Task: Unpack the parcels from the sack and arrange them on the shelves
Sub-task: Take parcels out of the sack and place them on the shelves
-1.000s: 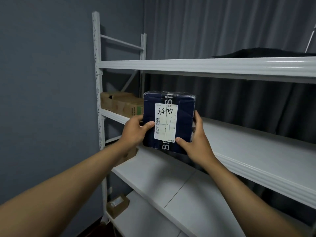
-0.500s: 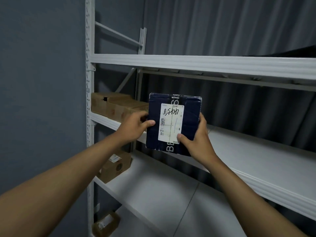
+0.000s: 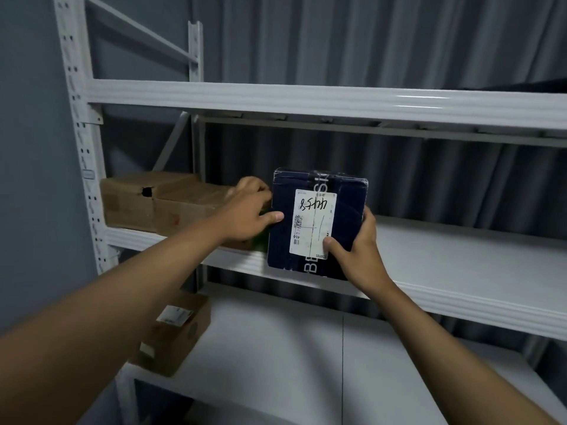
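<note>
Before a grey pleated curtain, a white metal shelving unit fills our view, brown cardboard boxes at its middle shelf's left end. We hold a dark blue parcel with a white shipping label upright at that shelf's front edge, just right of the boxes. Our left hand grips its left edge, our right hand its lower right corner.

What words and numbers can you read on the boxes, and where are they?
"450": small print, turned sideways, on the white paper label of the dark blue wrapped parcel.
"BE" and "s": parts of big white letters on that parcel, the rest hidden.
Handwritten scrawl on that label: not clearly readable.
Sticker on the lower brown cardboard box: too blurred.
</note>
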